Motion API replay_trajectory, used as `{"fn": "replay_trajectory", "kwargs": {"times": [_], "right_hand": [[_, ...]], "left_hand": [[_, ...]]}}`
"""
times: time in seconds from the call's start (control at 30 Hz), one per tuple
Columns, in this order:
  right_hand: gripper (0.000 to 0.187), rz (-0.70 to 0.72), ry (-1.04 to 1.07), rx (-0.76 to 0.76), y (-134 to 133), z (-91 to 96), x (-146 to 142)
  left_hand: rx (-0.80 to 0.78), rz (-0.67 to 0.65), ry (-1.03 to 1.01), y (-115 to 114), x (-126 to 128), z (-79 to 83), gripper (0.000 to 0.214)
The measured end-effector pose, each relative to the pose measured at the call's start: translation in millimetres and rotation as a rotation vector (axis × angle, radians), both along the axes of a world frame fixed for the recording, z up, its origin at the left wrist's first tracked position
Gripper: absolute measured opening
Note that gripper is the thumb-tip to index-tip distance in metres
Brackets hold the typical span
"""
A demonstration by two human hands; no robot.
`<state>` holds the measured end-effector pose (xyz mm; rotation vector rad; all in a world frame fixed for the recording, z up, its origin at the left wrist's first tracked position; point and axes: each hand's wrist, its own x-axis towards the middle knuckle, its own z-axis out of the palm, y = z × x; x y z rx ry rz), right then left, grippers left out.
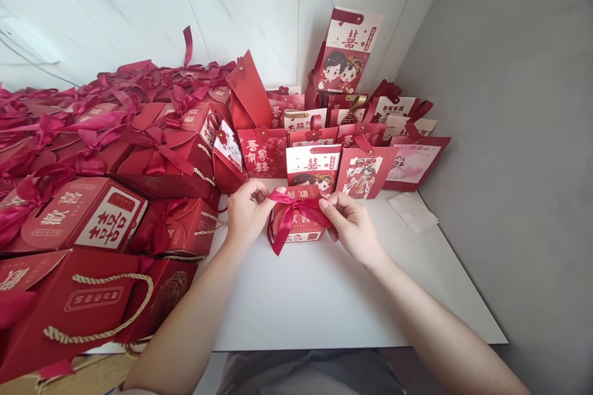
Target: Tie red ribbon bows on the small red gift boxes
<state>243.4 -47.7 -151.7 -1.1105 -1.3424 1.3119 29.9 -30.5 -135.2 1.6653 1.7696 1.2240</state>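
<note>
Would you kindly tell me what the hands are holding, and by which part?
Both hold the red ribbon on the small box: the left hand pinches the ribbon's left loop and the right hand its right loop, at the box's top.

囍 on red box (90, 217), 囍 on tall bag (348, 49)

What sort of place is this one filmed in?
Likely a home or small-shop packing corner: a white table against a tiled wall, piles of red gift boxes, and left hand and right hand pinching the ribbon on a small box.
</note>
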Motion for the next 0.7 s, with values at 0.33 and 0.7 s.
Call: {"fn": "replay_trajectory", "kwargs": {"times": [0.33, 0.7], "right_hand": [[0.042, 0.045, 0.030, -0.023, -1.7, 3.2, 3.1], [0.042, 0.041, 0.073, -0.091, -0.2, -2.1, 1.3]], "left_hand": [[-0.258, -0.214, -0.212, -6.3, -6.1, 10.7, 0.031], [-0.265, -0.269, -0.139, -5.7, -7.8, 12.6, 0.030]]}}
